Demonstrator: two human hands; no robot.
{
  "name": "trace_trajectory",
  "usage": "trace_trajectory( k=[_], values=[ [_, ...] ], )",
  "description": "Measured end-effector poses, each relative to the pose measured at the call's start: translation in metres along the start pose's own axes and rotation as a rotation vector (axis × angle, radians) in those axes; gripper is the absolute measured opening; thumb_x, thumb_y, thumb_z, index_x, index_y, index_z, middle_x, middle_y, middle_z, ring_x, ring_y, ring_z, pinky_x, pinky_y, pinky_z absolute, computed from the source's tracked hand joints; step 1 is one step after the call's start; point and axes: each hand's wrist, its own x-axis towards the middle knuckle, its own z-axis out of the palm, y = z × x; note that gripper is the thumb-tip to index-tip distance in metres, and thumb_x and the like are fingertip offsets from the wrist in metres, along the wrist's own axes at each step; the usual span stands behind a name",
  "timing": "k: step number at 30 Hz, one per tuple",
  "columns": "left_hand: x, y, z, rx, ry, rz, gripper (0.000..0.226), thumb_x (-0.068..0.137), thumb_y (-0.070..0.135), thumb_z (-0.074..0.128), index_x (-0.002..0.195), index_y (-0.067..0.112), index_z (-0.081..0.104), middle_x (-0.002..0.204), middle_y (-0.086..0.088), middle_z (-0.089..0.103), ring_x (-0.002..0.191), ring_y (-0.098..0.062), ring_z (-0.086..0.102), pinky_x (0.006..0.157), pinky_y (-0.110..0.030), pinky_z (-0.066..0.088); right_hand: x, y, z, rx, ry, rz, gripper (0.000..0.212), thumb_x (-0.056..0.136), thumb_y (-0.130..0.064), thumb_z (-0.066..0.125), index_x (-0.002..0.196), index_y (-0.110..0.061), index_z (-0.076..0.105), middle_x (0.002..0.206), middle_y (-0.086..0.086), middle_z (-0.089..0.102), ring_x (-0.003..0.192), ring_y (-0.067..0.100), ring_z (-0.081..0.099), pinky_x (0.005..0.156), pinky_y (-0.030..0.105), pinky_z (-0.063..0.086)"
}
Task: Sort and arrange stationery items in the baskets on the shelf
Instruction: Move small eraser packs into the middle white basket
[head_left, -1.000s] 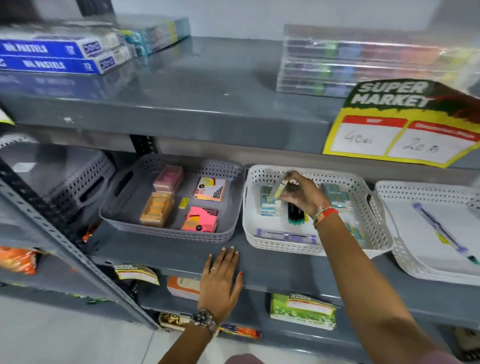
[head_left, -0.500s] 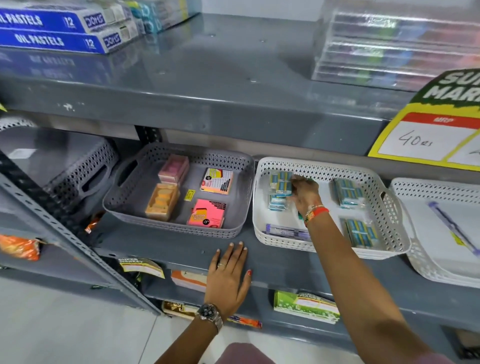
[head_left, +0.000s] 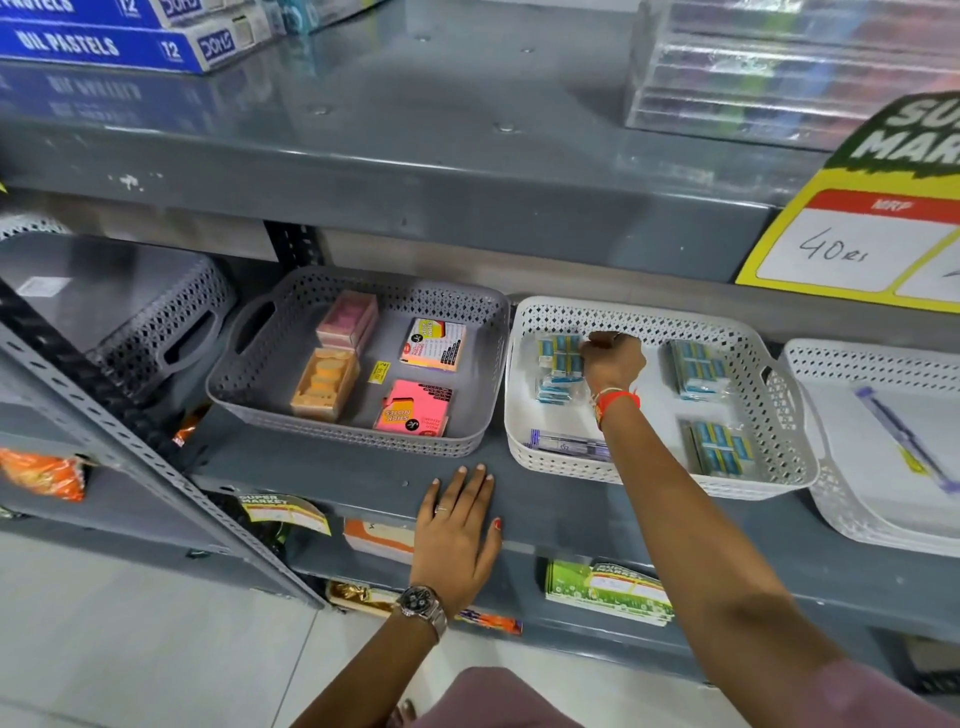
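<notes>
While the right hand (head_left: 613, 358) curls at the eraser packs (head_left: 560, 354) in the white basket (head_left: 644, 318), grip unclear, left hand (head_left: 457, 535) flat on shelf (head_left: 363, 480); a nudge could topple the stack.

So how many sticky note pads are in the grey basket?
2. One sticky note pad with a white and yellow cover lies at the back right of the grey basket; a pink one lies nearer the front. The boxes might hide more.
</notes>
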Motion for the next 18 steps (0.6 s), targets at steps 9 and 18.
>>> trace_trajectory(
  k=[9,18],
  values=[
    [-0.002,0.003,0.002,0.009,-0.017,-0.043,0.05,0.087,0.037,0.033,0.128,0.016,0.055,0.132,0.0,0.057,0.123,-0.019,0.052,0.11,-0.04,0.025,-0.009,-0.003,-0.01,-0.18,0.01,-0.148,0.03,0.085,0.001,0.052,0.105,-0.008,0.073,0.111,0.022,0.071,0.108,0.036,0.065,0.092,0.036,0.052],
    [-0.002,0.049,0.007,0.039,-0.031,-0.043,0.049,0.085,0.032,0.034,0.122,0.013,0.061,0.129,-0.004,0.06,0.12,-0.023,0.055,0.101,-0.054,0.035,0.013,0.02,-0.077,-0.108,0.033,-0.297,0.027,0.081,0.003,0.051,0.098,0.001,0.072,0.105,0.022,0.073,0.103,0.034,0.066,0.092,0.034,0.05]
  ],
)
